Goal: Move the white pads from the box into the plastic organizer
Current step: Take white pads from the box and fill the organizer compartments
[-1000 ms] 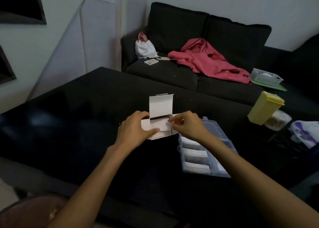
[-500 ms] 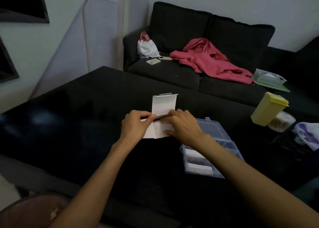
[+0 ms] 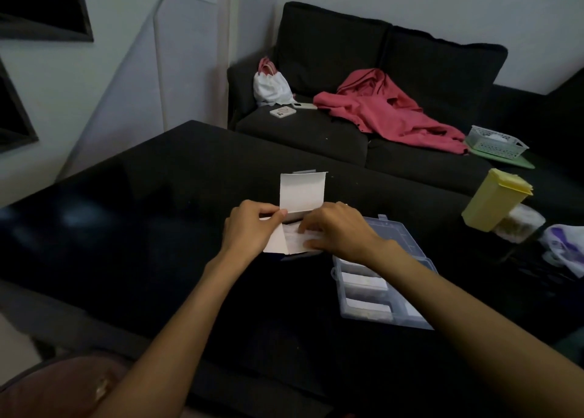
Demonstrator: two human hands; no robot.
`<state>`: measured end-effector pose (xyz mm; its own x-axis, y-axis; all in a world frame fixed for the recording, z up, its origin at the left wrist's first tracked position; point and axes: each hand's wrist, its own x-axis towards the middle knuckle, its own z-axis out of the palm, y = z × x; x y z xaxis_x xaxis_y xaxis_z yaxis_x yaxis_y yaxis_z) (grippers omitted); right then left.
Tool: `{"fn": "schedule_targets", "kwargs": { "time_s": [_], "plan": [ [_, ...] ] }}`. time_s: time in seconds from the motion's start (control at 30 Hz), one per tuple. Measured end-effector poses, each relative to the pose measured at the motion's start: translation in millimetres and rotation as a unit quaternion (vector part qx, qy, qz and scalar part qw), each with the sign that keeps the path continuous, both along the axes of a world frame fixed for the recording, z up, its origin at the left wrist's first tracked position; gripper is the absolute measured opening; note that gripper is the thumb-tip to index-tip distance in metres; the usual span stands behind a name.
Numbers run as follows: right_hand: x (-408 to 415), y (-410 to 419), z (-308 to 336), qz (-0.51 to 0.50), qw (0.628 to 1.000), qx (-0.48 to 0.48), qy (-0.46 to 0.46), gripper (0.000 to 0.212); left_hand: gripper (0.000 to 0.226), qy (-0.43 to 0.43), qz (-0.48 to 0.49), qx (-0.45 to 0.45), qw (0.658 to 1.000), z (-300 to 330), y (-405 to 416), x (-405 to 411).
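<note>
A small white cardboard box (image 3: 301, 193) sits mid-table on the black table (image 3: 142, 221), its lid flap standing upright. My left hand (image 3: 249, 228) grips the box's left side, thumb on the top edge. My right hand (image 3: 338, 228) reaches into the open box, its fingers curled on the white pads (image 3: 295, 237) inside. The clear plastic organizer (image 3: 398, 237) lies open to the right of the box, partly under my right forearm. White pads (image 3: 365, 280) lie in its near compartments.
A yellow lidded container (image 3: 493, 202) and a clear tub (image 3: 521, 226) stand at the table's right, beside a white and purple bag (image 3: 565, 247). Behind the table is a dark sofa (image 3: 363, 70) with a red garment, a white pouch and a white basket.
My right hand has gone from the box's right edge into the opening and now has its fingers on the pads. The left hand keeps hold of the box.
</note>
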<state>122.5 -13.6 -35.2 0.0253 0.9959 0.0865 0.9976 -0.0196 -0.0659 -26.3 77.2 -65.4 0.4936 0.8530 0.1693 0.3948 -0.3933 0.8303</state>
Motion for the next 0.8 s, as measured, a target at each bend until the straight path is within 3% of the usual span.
{"fn": "schedule_targets", "kwargs": {
  "time_s": [0.13,0.33,0.57,0.7,0.8],
  "plan": [
    [0.4,4.1,0.9,-0.023,0.998,-0.032,0.051,0.03,0.028,0.004,-0.007,-0.015,1.0,-0.6,2.3,0.8],
    [3.2,19.5,6.5,-0.011,0.994,-0.106,0.029,0.026,0.032,-0.015,-0.004,-0.03,0.999,-0.8,1.5,3.8],
    [14.9,30.9,24.7,-0.021,0.993,-0.111,0.03,0.027,0.065,-0.095,-0.025,-0.255,0.962,2.5,10.2,4.2],
    [15.7,35.2,22.6,-0.026,0.992,-0.101,0.07,0.028,0.071,-0.117,-0.008,-0.296,0.948,0.2,11.3,6.2],
    [17.7,34.3,22.7,-0.035,0.992,-0.059,0.102,0.026,0.073,-0.127,0.019,-0.268,0.955,-2.1,10.7,8.2]
  ]
}}
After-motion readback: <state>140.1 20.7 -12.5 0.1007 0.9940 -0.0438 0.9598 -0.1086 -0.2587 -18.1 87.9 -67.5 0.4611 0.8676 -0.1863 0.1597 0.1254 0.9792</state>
